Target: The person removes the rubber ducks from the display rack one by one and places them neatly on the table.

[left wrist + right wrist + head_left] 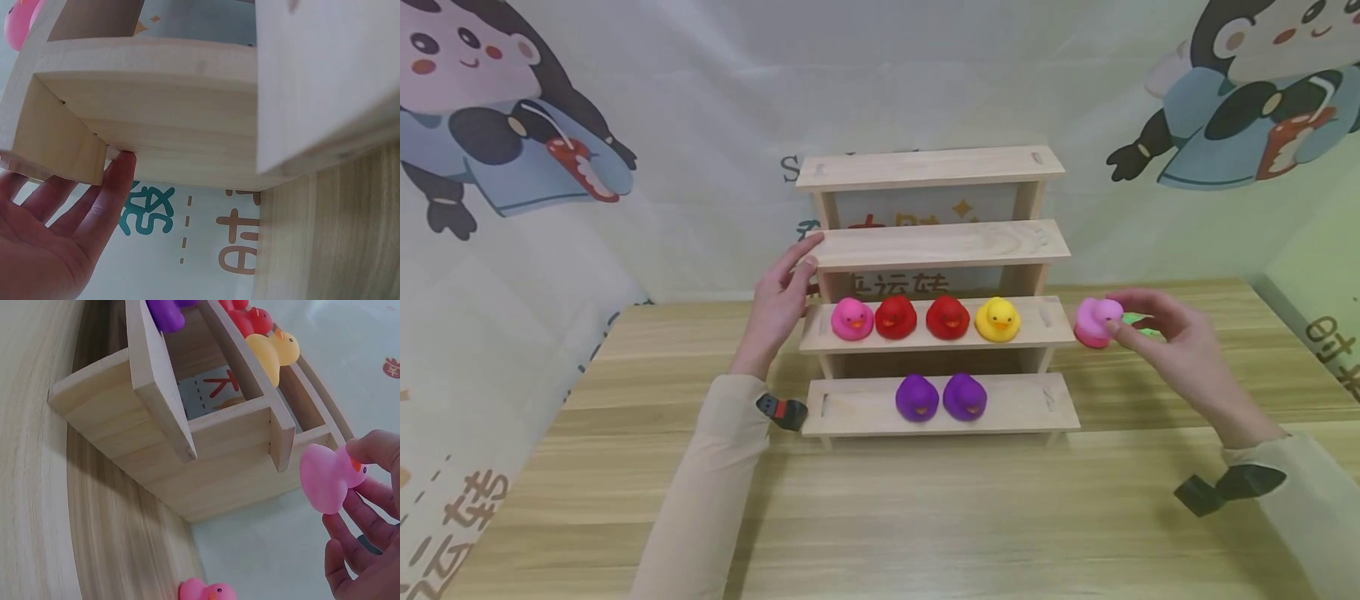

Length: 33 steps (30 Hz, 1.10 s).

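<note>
My left hand (778, 293) is at the left end of the second board from the top of a wooden tiered shelf (936, 244). Its fingers (112, 194) bend against the end of that board in the left wrist view. Off the shelf's right side, my right hand (1180, 343) pinches a light pink rubber duck (1095, 312) between thumb and fingers. Seen from the right wrist, this duck (328, 476) is clear of the boards. One pink duck, two red ducks (947, 318) and a yellow duck (998, 320) line the third board. Two purple ducks (917, 398) sit on the lowest board.
Another pink duck (207, 590) is on the table behind the shelf's right side, mostly hidden in the head view. Something green (1144, 323) shows partly behind my right fingers. A printed cloth (715, 167) hangs behind the wooden table (925, 517).
</note>
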Motion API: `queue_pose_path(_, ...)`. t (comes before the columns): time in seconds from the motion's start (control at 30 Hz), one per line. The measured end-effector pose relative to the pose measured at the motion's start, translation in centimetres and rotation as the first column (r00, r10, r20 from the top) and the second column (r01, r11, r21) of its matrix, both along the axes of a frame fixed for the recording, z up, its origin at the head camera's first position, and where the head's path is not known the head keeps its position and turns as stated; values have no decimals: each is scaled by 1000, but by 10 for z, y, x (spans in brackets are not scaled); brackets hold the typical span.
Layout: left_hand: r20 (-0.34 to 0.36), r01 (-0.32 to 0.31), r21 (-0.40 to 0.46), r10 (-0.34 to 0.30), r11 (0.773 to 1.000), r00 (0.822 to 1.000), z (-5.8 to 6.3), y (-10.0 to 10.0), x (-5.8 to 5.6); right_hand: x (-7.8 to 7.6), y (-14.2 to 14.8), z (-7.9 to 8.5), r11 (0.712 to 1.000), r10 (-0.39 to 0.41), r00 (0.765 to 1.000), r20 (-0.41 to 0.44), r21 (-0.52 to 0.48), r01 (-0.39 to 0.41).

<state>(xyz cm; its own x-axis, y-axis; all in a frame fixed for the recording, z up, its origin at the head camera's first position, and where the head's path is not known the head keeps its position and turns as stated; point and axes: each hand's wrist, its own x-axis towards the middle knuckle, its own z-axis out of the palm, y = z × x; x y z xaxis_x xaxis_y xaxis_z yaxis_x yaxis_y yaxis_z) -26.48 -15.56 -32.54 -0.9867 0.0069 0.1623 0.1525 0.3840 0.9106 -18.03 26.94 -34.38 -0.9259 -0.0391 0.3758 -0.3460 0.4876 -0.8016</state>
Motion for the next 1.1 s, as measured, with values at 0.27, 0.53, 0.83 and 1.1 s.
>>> queue_pose_path(0.27, -2, 2, -4, -2, 1000, 1000, 0, 0, -1, -2, 15, -8, 1000, -4, 999, -47, -7, 3)
queue_pose_path(0.53, -12, 4, -7, -4, 1000, 1000, -1, 1, -2, -4, 34, -10, 999, -39, 998, -46, -17, 38)
queue_pose_path(0.83, 0, 7, -16, -7, 1000, 1000, 0, 0, -2, -3, 57, -9, 994, -110, 994, 3, 10, 110)
queue_pose_path(1.1, 2, 39, 6, -39, 999, 999, -3, -6, 1, -5, 76, -16, 990, -138, 989, 50, 15, 138)
